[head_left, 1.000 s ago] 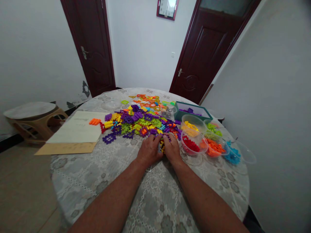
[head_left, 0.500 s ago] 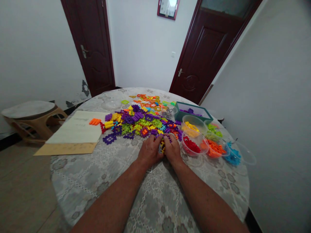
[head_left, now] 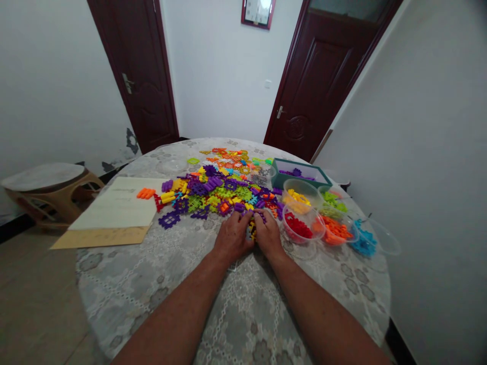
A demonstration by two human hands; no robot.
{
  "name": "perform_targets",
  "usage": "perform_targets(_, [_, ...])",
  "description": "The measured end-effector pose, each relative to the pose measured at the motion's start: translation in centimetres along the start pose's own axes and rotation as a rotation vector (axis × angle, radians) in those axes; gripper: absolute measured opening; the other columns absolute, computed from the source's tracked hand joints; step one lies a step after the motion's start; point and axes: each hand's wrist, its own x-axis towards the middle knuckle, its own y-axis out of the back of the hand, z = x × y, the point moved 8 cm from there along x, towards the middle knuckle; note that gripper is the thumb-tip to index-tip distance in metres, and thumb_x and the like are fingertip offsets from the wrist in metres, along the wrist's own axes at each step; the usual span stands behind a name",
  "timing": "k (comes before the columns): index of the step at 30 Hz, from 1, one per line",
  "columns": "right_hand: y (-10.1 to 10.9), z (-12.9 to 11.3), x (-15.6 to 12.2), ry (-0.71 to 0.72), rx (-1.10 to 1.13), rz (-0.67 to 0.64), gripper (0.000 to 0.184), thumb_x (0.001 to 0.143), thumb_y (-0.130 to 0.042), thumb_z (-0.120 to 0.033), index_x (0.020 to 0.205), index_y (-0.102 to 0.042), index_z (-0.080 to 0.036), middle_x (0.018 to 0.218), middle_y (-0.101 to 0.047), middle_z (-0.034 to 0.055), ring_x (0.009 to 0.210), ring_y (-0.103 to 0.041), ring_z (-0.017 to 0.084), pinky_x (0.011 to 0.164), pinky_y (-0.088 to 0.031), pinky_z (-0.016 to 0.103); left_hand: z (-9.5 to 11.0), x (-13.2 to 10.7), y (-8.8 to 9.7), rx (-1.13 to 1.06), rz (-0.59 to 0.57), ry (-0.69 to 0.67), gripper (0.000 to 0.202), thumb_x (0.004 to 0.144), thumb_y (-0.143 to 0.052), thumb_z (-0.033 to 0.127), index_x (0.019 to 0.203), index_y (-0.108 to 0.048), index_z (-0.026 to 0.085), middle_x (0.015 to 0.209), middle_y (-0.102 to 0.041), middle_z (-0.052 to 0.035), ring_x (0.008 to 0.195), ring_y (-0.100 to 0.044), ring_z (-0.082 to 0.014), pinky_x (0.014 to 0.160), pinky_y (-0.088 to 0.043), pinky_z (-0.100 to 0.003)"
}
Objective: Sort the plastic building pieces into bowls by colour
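My left hand [head_left: 233, 236] and my right hand [head_left: 268, 234] meet at the near edge of a heap of plastic building pieces [head_left: 227, 190]. Their fingers are closed around interlocking pieces. A yellow building piece [head_left: 252, 230] shows in the gap between the thumbs, with some purple at the fingertips. My fingers hide most of what I hold, so its full shape cannot be made out. The heap mixes purple, lime green, yellow, red and orange pieces.
On the right stand clear tubs of yellow [head_left: 300, 198], red [head_left: 298, 225], orange [head_left: 335, 229] and blue pieces [head_left: 364, 241]. Behind them is a green box [head_left: 321, 178] with purple pieces. Papers [head_left: 110, 213] lie at the left, with orange pieces [head_left: 145, 193] at their edge.
The view has shifted slightly. Both hands stay together at almost the same spot, still closed around the pieces, with only small finger movement.
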Motion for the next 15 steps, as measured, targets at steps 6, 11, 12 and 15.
perform_targets(6, [0.0,0.08,-0.04,0.004,0.015,0.001,0.032,0.094,-0.051,-0.04,0.108,-0.074,-0.021,0.108,-0.076,0.0077,0.103,-0.068,0.024,0.094,-0.049,0.034,-0.16,-0.03,-0.18,-0.013,0.007,-0.005,0.075,0.075,-0.074,0.029,0.147,-0.052,0.024,0.119,-0.058,-0.0117,0.107,-0.061,-0.0289,0.093,-0.052,-0.041])
perform_targets(11, [-0.06,-0.05,-0.07,0.009,0.006,0.0,0.033,0.094,-0.051,-0.04,0.108,-0.073,-0.021,0.108,-0.076,0.008,0.103,-0.068,0.024,0.094,-0.049,0.034,-0.03,-0.05,-0.05,-0.01,0.01,-0.008,0.072,0.078,-0.072,0.032,0.147,-0.052,0.024,0.116,-0.058,-0.0113,0.105,-0.061,-0.0288,0.091,-0.053,-0.041])
perform_targets(12, [-0.06,-0.09,-0.08,0.009,0.002,0.001,0.033,0.095,-0.05,-0.04,0.108,-0.073,-0.021,0.108,-0.076,0.0079,0.102,-0.068,0.024,0.094,-0.048,0.034,0.02,-0.06,0.02,-0.011,0.012,-0.007,0.072,0.078,-0.072,0.032,0.146,-0.052,0.024,0.116,-0.058,-0.0111,0.105,-0.061,-0.0288,0.092,-0.053,-0.042])
perform_targets(15, [-0.04,-0.13,-0.1,0.001,-0.005,0.004,0.032,0.094,-0.051,-0.041,0.107,-0.073,-0.021,0.107,-0.076,0.0076,0.102,-0.068,0.024,0.094,-0.048,0.034,0.12,-0.07,0.14,-0.012,0.002,-0.003,0.073,0.077,-0.073,0.029,0.146,-0.052,0.024,0.118,-0.058,-0.0114,0.107,-0.061,-0.0291,0.093,-0.053,-0.042])
